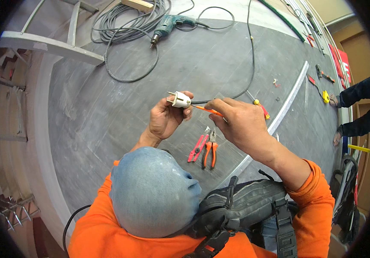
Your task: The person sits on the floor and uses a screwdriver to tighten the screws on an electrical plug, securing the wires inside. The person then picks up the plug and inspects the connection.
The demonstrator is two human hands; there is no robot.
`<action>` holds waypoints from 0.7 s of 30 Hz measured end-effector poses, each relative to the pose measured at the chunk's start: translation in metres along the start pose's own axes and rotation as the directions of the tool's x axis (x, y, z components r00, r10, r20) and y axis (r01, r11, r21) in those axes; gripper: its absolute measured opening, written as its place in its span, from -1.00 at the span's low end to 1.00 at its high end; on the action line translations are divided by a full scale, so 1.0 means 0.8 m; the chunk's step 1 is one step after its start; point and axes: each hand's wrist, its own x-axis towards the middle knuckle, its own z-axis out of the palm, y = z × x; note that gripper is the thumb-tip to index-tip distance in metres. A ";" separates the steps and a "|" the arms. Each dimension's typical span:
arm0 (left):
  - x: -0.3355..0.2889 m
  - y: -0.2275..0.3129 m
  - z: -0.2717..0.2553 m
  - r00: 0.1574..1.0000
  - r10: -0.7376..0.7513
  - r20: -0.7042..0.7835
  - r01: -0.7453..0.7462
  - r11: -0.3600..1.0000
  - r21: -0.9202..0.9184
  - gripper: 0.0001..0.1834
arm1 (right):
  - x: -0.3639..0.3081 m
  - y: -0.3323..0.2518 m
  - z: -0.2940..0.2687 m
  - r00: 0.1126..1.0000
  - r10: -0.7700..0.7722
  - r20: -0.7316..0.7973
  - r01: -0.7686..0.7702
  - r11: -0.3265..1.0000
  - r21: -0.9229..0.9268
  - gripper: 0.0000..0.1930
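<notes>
My left hand (164, 118) is closed around a white two-pin plug (180, 100), its pins pointing left. A black cable (232, 96) runs away from the plug's right end. In the fingers of my right hand (243, 124) is a slim screwdriver with an orange handle (209, 111). Its tip meets the plug's right side, but the exact contact spot is too small to make out. Below the hands, a pink utility knife (198, 147) and orange-handled pliers (210, 150) lie side by side on the grey floor.
A green drill (170, 25) lies by a coiled grey cable (118, 23) at the back. Part of a ladder (51, 46) stands at left. A metal strip (289, 99) crosses the floor at right, near a hammer (324, 74) and another person's legs (359, 92).
</notes>
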 end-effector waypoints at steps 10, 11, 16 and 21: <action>0.001 -0.001 0.010 0.999 0.016 0.041 -0.018 0.999 0.040 -0.40 | -0.005 0.006 0.001 0.982 -0.083 -0.167 0.068 0.994 -0.091 -0.84; 0.000 0.000 0.011 0.999 0.012 0.037 -0.013 0.999 0.043 -0.40 | -0.005 0.005 0.002 0.982 -0.086 -0.170 0.070 0.993 -0.097 -0.84; -0.001 0.001 0.012 1.000 0.014 0.017 -0.015 0.996 0.087 -0.36 | -0.001 0.004 0.004 0.981 -0.099 -0.168 0.078 0.989 -0.126 -0.83; -0.003 0.000 0.010 0.999 0.020 0.034 -0.023 0.994 0.103 -0.34 | 0.001 0.001 0.006 0.977 -0.138 -0.165 0.104 0.975 -0.197 -0.82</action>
